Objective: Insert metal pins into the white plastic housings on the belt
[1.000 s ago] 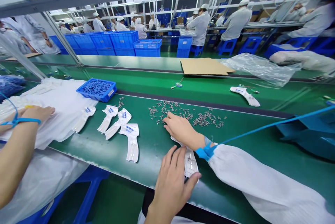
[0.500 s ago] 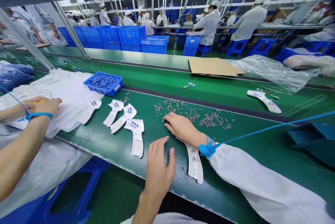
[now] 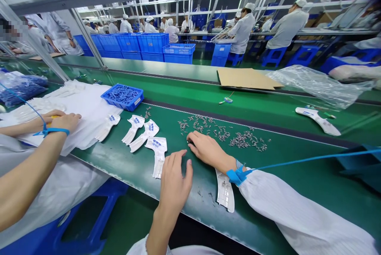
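Note:
My right hand (image 3: 208, 151) is over the green worktop beside scattered small metal parts (image 3: 239, 140). Its thumb and fingertips are pinched together around a tiny dark metal part (image 3: 189, 141), too small to name exactly. Under my right wrist lies a white gun-shaped plastic shell half (image 3: 225, 194), its upper end hidden by the hand. My left hand (image 3: 175, 181) hovers with fingers stretched and thumb apart, holding nothing. Its fingertips are next to another white shell half (image 3: 157, 152) with blue pieces in its head, and partly cover that handle's edge.
More white shell halves (image 3: 145, 136) lie to the left, near a blue tray (image 3: 138, 102) of small blue pieces. A co-worker's hands (image 3: 67, 122) work at far left with something yellow. A blue cord (image 3: 312, 159) runs from my right wristband. Cardboard (image 3: 248, 78) lies across the belt.
My left hand has moved a little left, closer to the nearest shell half. My right hand stays pinched by the metal parts. The whole view has shifted slightly.

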The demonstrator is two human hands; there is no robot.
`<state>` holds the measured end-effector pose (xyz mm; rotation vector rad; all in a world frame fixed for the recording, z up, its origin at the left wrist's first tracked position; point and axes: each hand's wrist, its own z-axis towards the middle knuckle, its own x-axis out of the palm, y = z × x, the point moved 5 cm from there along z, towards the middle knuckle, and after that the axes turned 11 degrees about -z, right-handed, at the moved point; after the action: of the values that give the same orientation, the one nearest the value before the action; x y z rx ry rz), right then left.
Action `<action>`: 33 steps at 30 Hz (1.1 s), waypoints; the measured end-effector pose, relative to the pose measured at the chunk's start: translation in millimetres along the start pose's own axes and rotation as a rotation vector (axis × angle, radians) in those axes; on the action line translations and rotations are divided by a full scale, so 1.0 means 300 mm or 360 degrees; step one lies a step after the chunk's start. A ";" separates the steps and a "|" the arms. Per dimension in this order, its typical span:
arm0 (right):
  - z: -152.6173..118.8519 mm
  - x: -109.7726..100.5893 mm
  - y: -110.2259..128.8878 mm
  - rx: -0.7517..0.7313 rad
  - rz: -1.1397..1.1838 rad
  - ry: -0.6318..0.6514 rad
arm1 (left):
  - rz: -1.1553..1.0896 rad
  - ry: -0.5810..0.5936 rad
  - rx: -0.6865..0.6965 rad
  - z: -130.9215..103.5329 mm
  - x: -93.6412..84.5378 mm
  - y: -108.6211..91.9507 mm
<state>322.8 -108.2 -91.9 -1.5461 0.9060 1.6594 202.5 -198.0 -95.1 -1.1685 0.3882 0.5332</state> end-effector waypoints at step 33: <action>-0.489 0.039 -0.096 0.0898 0.2407 0.0394 | -0.0331 0.0492 0.0414 -0.105 0.156 -0.177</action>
<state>423.2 -218.0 -112.0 -0.5193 2.7875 1.7113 271.1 -233.8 -91.6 -1.0240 0.5756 0.1140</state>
